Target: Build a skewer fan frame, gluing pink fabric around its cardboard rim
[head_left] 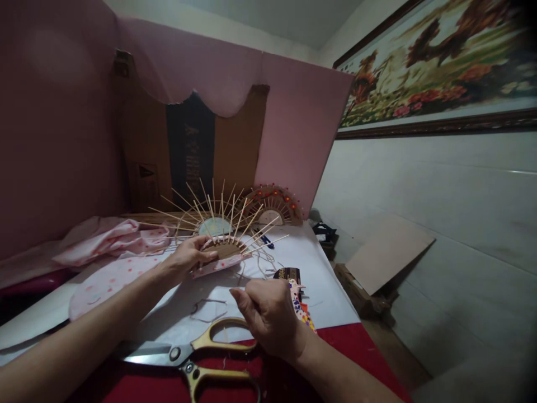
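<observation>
A half-round cardboard piece (224, 250) with thin wooden sticks fanning out of its curved edge is above the white table top. My left hand (188, 257) pinches its left end between thumb and fingers. Pink spotted fabric (222, 265) runs along its lower edge. To the right and nearer, my right hand (268, 313) is curled closed; whatever its fingers hold is hidden. Just beyond that hand is a colourful patterned object (300, 305). Large scissors (184, 358) with gold handles lie open beside my right hand.
Behind stand another stick fan with a pale green centre (215, 226) and a brown arch with red dots (272, 204). Spotted fabric (121, 240) lies at left. Loose string (262, 257) and a black label (287, 273) are on the white sheet (335, 302). Cardboard (386, 252) leans at right.
</observation>
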The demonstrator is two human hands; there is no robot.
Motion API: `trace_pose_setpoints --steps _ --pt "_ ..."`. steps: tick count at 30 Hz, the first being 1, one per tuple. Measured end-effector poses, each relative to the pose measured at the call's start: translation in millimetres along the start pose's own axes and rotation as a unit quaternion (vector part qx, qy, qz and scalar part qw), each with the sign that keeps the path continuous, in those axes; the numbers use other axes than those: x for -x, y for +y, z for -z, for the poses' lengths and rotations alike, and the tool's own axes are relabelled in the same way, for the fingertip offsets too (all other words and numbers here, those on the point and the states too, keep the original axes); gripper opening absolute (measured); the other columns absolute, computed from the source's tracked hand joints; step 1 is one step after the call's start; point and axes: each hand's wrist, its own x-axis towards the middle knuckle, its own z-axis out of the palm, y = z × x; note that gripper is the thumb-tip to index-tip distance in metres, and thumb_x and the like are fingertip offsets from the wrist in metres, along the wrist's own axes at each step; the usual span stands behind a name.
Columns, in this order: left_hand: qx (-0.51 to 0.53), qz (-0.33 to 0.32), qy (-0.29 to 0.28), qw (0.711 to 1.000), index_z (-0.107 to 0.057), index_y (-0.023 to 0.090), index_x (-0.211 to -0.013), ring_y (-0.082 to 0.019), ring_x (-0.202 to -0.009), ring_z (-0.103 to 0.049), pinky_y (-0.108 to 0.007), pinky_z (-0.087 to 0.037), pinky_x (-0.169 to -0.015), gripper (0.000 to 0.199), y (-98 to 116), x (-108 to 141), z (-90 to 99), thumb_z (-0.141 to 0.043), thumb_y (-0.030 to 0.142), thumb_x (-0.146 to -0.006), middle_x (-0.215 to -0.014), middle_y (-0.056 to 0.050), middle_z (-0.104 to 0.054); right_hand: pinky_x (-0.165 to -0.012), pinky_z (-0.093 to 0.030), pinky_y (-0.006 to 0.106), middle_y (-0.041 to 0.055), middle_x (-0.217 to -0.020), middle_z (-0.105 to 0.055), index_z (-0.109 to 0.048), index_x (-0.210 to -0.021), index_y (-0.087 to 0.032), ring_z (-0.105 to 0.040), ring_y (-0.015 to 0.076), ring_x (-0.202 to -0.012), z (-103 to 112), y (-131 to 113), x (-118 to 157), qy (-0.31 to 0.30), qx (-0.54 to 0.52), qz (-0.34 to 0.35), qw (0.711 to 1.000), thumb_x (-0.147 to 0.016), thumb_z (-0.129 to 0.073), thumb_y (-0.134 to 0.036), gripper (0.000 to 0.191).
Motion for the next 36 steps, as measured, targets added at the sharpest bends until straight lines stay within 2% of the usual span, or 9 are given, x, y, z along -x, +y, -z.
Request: trace_pose_setpoints --steps 7,13,16,19,21,23,26,29,36 --pt "0.027 -0.010 -0.005 1.000 -0.065 0.015 -0.091 -0.020 -0.064 -0.067 -0.029 -0.050 -0.057 0.041 -6 4 7.0 -0.079 0.015 -0.053 -0.077 -0.005 -0.073 -0.049 -0.022 0.027 -0.0014 -0.051 -0.047 -0.046 -0.057 -0.017 -0.039 0.0099 -0.047 -2 -6 1 -0.040 0.031 0.015 0.999 -0.090 -0.043 -0.029 0.035" --pt "0.047 -0.038 0.005 0.998 -0.065 0.016 -0.090 -0.020 -0.068 -0.068 -0.026 -0.053 -0.059 0.042 6 17 12.2 -0.080 0.013 -0.052 -0.080 -0.005 -0.073 -0.054 -0.033 0.024 -0.0001 -0.062 -0.055 -0.050 -0.072 -0.017 -0.048 0.0115 -0.055 -5 -6 -1 -0.046 -0.067 -0.170 0.982 -0.084 -0.049 -0.020 0.012" --pt "0.056 -0.053 0.005 0.997 -0.064 0.016 -0.093 -0.019 -0.071 -0.069 -0.025 -0.054 -0.062 0.043 18 25 12.1 -0.080 0.012 -0.053 -0.084 -0.006 -0.073 -0.049 -0.037 0.023 -0.0012 -0.061 -0.053 -0.049 -0.072 -0.018 -0.048 0.0106 -0.051 -7 1 -5 -0.021 -0.191 -0.269 0.944 -0.085 -0.051 -0.032 0.019" --pt "0.068 -0.063 0.001 0.996 -0.065 0.016 -0.090 -0.018 -0.069 -0.068 -0.024 -0.055 -0.062 0.039 26 33 9.1 -0.079 0.012 -0.054 -0.083 -0.005 -0.073 -0.035 -0.032 0.019 -0.0023 -0.063 -0.054 -0.047 -0.084 -0.018 -0.044 0.0078 -0.041 -8 12 -9 0.037 -0.347 -0.367 0.862 -0.082 -0.054 -0.050 0.033" --pt "0.074 -0.064 -0.001 0.995 -0.065 0.016 -0.091 -0.018 -0.071 -0.069 -0.024 -0.055 -0.061 0.040 29 37 6.3 -0.079 0.011 -0.055 -0.087 -0.006 -0.073 -0.031 -0.029 0.017 -0.0023 -0.067 -0.055 -0.045 -0.089 -0.019 -0.043 0.0064 -0.040 -7 19 -12 0.095 -0.411 -0.393 0.817 -0.078 -0.057 -0.055 0.040" --pt "0.076 -0.060 -0.002 0.995 -0.065 0.017 -0.092 -0.018 -0.072 -0.069 -0.022 -0.055 -0.059 0.040 30 39 3.9 -0.078 0.010 -0.056 -0.088 -0.006 -0.073 -0.031 -0.028 0.015 -0.0026 -0.068 -0.055 -0.045 -0.088 -0.019 -0.043 0.0053 -0.041 -5 23 -14 0.140 -0.445 -0.383 0.797 -0.076 -0.061 -0.054 0.040" --pt "0.083 -0.045 -0.008 0.995 -0.064 0.018 -0.093 -0.018 -0.068 -0.069 -0.021 -0.055 -0.055 0.038 29 41 1.5 -0.077 0.010 -0.058 -0.086 -0.004 -0.073 -0.032 -0.027 0.013 -0.0026 -0.070 -0.055 -0.047 -0.087 -0.019 -0.044 0.0045 -0.043 -5 23 -14 0.165 -0.469 -0.366 0.787 -0.076 -0.063 -0.051 0.038" --pt "0.101 -0.038 -0.013 0.994 -0.064 0.018 -0.093 -0.018 -0.064 -0.068 -0.022 -0.056 -0.051 0.038 28 42 -0.4 -0.077 0.010 -0.059 -0.084 -0.004 -0.073 -0.031 -0.027 0.014 -0.0024 -0.069 -0.054 -0.049 -0.086 -0.018 -0.044 0.0054 -0.044 -8 20 -13 0.149 -0.470 -0.371 0.787 -0.073 -0.066 -0.050 0.038" --pt "0.148 -0.029 -0.029 0.988 -0.066 0.017 -0.092 -0.017 -0.061 -0.068 -0.021 -0.056 -0.049 0.036 25 50 -14.5 -0.076 0.010 -0.059 -0.085 -0.006 -0.073 -0.034 -0.031 0.017 0.0001 -0.074 -0.054 -0.055 -0.093 -0.017 -0.044 0.0068 -0.050 -8 11 -13 0.084 -0.462 -0.321 0.822 -0.077 -0.065 -0.042 0.031"
